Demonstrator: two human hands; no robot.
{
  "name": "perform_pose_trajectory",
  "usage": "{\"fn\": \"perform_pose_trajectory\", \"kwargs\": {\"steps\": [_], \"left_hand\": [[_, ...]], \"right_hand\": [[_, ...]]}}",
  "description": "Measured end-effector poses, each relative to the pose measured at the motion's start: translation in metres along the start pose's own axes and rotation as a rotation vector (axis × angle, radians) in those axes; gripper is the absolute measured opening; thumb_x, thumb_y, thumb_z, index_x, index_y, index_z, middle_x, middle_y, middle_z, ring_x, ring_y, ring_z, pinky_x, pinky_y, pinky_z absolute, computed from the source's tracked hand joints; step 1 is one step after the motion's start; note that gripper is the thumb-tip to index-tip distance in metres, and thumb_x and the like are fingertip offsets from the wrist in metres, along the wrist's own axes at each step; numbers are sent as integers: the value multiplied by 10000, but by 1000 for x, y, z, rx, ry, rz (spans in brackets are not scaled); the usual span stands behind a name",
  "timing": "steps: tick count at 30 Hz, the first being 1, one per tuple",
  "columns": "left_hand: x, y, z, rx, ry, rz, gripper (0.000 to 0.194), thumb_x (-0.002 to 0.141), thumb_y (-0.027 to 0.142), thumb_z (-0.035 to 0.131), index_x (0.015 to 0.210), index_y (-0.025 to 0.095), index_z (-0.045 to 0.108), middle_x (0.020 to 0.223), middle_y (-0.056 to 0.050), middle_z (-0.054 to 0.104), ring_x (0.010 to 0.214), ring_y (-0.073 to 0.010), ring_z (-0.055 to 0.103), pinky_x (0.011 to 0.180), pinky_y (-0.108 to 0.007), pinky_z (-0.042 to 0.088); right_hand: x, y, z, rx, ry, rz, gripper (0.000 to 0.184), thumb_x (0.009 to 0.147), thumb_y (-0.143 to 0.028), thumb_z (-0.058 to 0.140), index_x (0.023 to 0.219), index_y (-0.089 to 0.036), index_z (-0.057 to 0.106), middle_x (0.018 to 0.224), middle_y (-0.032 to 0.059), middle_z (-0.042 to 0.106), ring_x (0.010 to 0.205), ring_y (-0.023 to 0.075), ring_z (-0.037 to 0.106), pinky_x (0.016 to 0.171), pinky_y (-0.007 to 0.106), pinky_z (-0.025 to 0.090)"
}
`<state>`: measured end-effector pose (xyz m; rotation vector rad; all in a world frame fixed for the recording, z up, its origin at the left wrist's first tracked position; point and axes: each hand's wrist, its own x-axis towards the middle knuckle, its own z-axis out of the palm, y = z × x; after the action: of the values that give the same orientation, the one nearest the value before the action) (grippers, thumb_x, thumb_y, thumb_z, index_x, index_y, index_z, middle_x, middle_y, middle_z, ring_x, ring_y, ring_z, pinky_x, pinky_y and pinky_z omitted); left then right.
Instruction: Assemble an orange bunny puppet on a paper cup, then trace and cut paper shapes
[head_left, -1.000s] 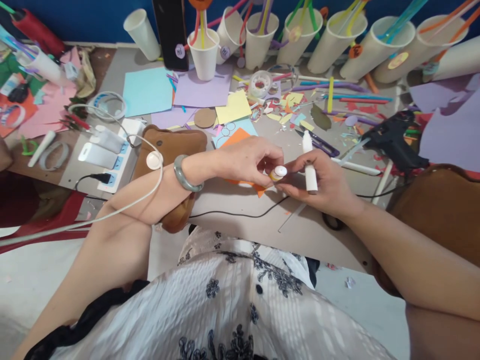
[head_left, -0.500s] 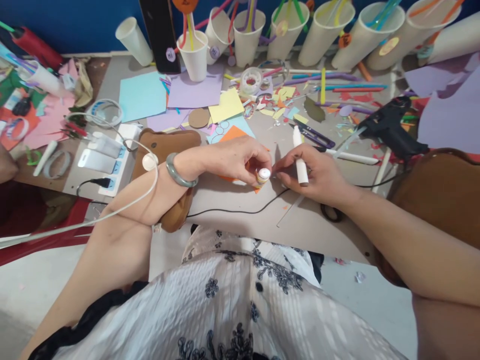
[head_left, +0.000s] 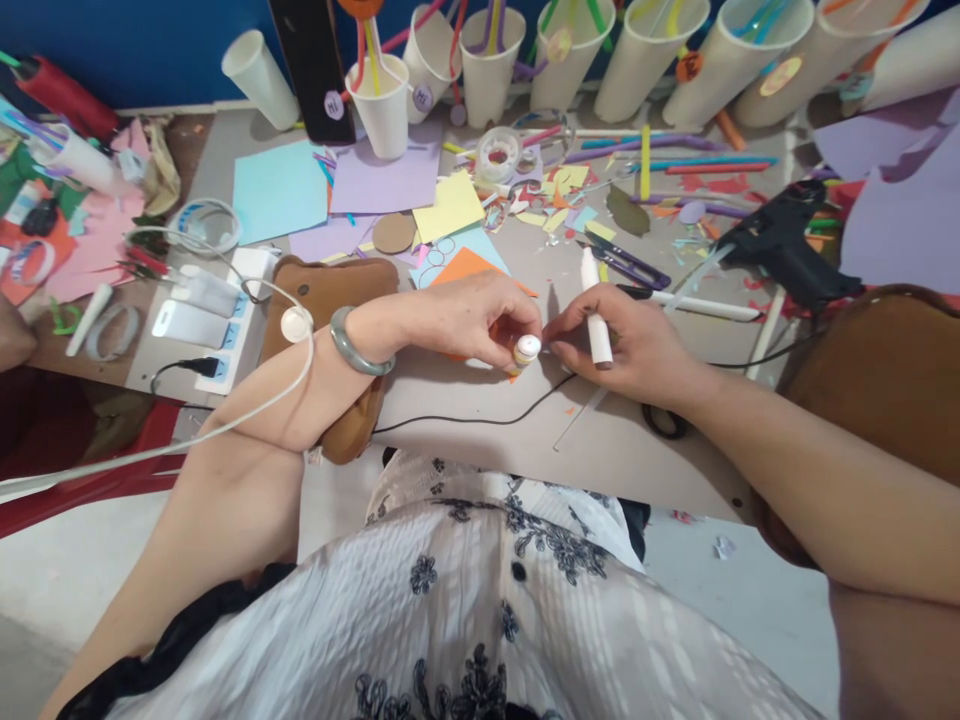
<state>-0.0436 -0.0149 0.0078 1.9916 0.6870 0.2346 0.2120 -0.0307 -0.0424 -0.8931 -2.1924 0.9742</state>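
A person seated at the front edge of a craft-strewn tabletop (head_left: pixel 637 460) works with both hands close together near the middle of that edge. The left hand (head_left: pixel 472 315), below a grey-green bangle (head_left: pixel 352 345), pinches a small white-topped item (head_left: pixel 527 349) between thumb and fingers, its top facing up. The right hand (head_left: pixel 637 340) grips a white pen (head_left: pixel 600 342), nozzle end pointing toward the back edge and dark end toward the front; its thumb and forefinger tips nearly meet beside the white-topped item (whether they pinch anything more cannot be told). Orange paper (head_left: pixel 469 268) lies partly beneath the left hand, and a black cable (head_left: pixel 480 421) runs along the front edge. Beyond the right hand lies a purple-and-black tool (head_left: pixel 637 272), with a black glue gun (head_left: pixel 795 245) toward the right edge. White paper cups (head_left: pixel 491 85) line the back edge, several holding colourful stems, while a power strip (head_left: pixel 236 335) sits near the left front corner.
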Motion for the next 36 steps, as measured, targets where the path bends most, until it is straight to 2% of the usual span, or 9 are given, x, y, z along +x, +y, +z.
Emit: {"fn": "perform_pose_trajectory", "kwargs": {"steps": [10, 18, 22, 36], "left_hand": [[0, -1, -3, 42, -11, 24, 88, 787, 195, 821, 871, 181, 800, 884, -26, 768, 824, -141, 687, 763, -260, 505], [-2, 5, -6, 63, -33, 6, 99, 848, 267, 802, 912, 194, 820, 911, -36, 790, 814, -128, 690, 765, -241, 517], [-1, 3, -5, 43, -17, -3, 118, 813, 264, 836, 909, 195, 824, 886, -33, 773, 792, -129, 680, 743, -245, 512], [1, -2, -5, 37, -5, 7, 119, 775, 240, 862, 867, 187, 809, 881, -35, 753, 840, -154, 696, 785, -271, 522]], "right_hand": [[-2, 0, -1, 3, 5, 67, 143, 888, -276, 710, 976, -330, 611, 941, 32, 819, 770, 292, 755, 694, 466, 627], [0, -6, -1, 19, 21, 102, 164, 834, -279, 733, 950, -331, 628, 926, 31, 811, 840, 305, 763, 733, 474, 643], [0, -9, -2, -25, 6, 126, 165, 830, -299, 739, 954, -346, 640, 933, 29, 814, 829, 300, 749, 740, 489, 642], [0, -4, 0, -39, -33, 84, 133, 843, -318, 731, 932, -332, 633, 919, 19, 810, 743, 272, 736, 687, 450, 619]]}}
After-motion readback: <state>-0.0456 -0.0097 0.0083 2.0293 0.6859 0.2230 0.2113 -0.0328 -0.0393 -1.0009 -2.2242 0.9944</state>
